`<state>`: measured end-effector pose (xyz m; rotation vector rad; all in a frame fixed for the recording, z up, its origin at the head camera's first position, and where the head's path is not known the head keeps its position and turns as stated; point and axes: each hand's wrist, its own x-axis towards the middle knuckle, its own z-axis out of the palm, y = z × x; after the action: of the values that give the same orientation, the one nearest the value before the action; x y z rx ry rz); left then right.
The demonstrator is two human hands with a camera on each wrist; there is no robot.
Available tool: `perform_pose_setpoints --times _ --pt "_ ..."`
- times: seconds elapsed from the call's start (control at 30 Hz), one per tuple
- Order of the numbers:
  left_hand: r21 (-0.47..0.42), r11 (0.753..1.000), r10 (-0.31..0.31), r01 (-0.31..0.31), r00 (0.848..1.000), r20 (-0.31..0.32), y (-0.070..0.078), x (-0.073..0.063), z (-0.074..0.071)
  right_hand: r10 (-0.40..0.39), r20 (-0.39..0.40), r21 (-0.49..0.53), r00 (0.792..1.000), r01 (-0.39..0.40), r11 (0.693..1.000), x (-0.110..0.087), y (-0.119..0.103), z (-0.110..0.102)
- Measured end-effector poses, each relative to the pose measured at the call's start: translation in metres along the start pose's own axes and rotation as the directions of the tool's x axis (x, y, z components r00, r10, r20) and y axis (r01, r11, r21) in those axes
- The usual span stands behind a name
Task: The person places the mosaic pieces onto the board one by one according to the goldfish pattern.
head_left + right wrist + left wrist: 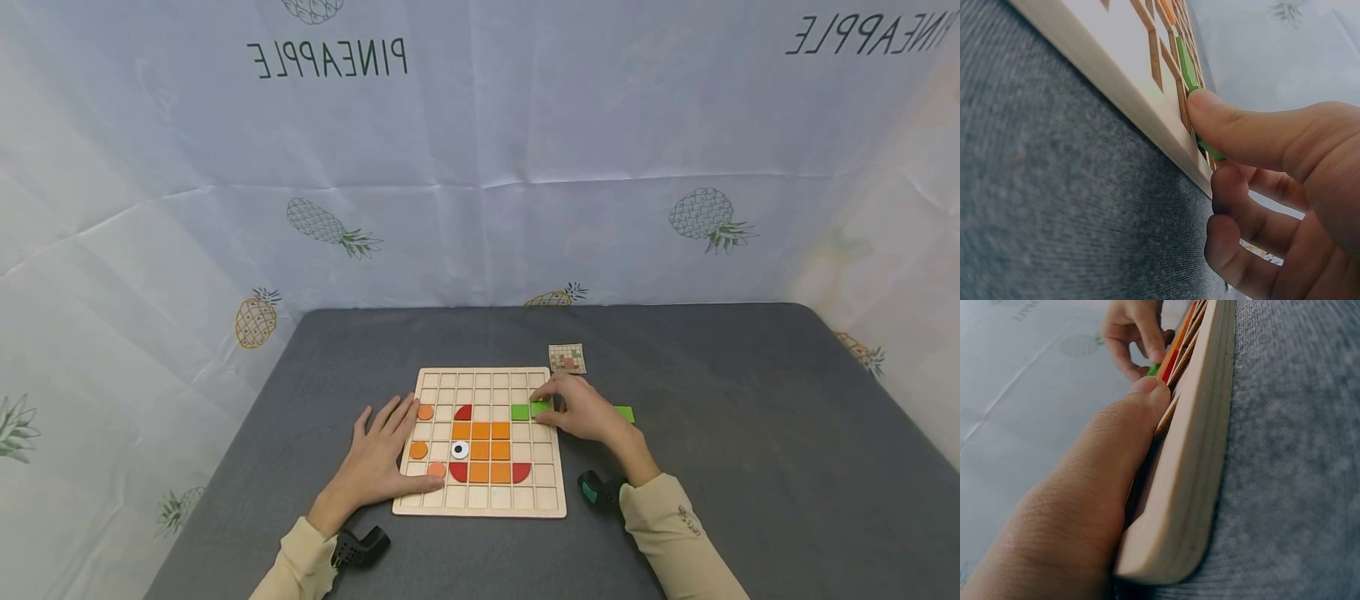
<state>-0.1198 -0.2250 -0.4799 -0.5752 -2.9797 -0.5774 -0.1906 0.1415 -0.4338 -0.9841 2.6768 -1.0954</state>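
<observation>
A wooden grid board [480, 502] lies on the dark table, with orange squares [478, 451], red rounded pieces [522, 473], a white eye disc [460, 450] and orange discs [418, 450] in its cells. Spread fingers of my left hand [381, 457] rest along the board's left side, the thumb lying over its lower left part. At the right side, my right hand [588, 410] pinches a green square tile [1213, 151] between thumb and fingers, down at a cell. Directly left of it a second green square [520, 412] sits in the grid.
A small picture card [567, 358] lies beyond the board's top right corner. More green [625, 413] shows on the table behind my right wrist. Black wrist devices [362, 547] are on both forearms. A pineapple-print cloth [480, 242] hangs behind the table.
</observation>
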Motion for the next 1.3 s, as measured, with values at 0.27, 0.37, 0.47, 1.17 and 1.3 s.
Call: perform_pose_setpoints --times 0.27,0.37,0.47,1.17,1.3 --pt "-0.004 1.0 0.0 0.0 1.0 0.003 0.0 0.0 0.0 0.023 0.007 0.0 1.0 -0.023 1.0 -0.001 0.0 0.0" --pt "-0.003 1.0 0.0 0.0 1.0 0.004 0.0 -0.001 0.001 0.03 0.014 0.003 0.999 -0.03 1.0 -0.001 -0.001 0.0" --pt "-0.002 1.0 0.0 0.0 1.0 0.002 0.0 -0.001 0.001 0.032 0.02 -0.001 0.999 -0.032 0.999 -0.001 -0.001 0.0" --pt "-0.011 1.0 -0.005 0.005 1.0 0.006 0.001 0.0 0.0 0.184 -0.014 -0.072 0.983 -0.184 0.98 -0.028 0.017 -0.038" --pt "-0.012 1.0 -0.008 0.008 1.0 0.011 0.001 0.0 0.0 0.221 -0.015 -0.122 0.975 -0.221 0.968 -0.041 0.028 -0.05"
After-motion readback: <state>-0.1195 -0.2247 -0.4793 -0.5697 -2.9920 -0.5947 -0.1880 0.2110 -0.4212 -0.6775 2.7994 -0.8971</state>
